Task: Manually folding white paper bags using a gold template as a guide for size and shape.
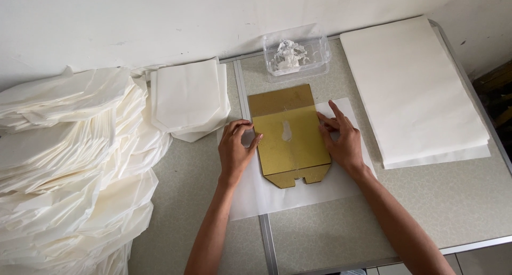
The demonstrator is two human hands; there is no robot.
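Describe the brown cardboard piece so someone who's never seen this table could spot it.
On the table's middle lies a white paper sheet. The cardboard template rests on it, between both hands. It is the only golden-brown thing among white paper.

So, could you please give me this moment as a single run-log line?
left hand: on cardboard template's left edge | right hand: on right edge | cardboard template: flat on white paper sheet | table
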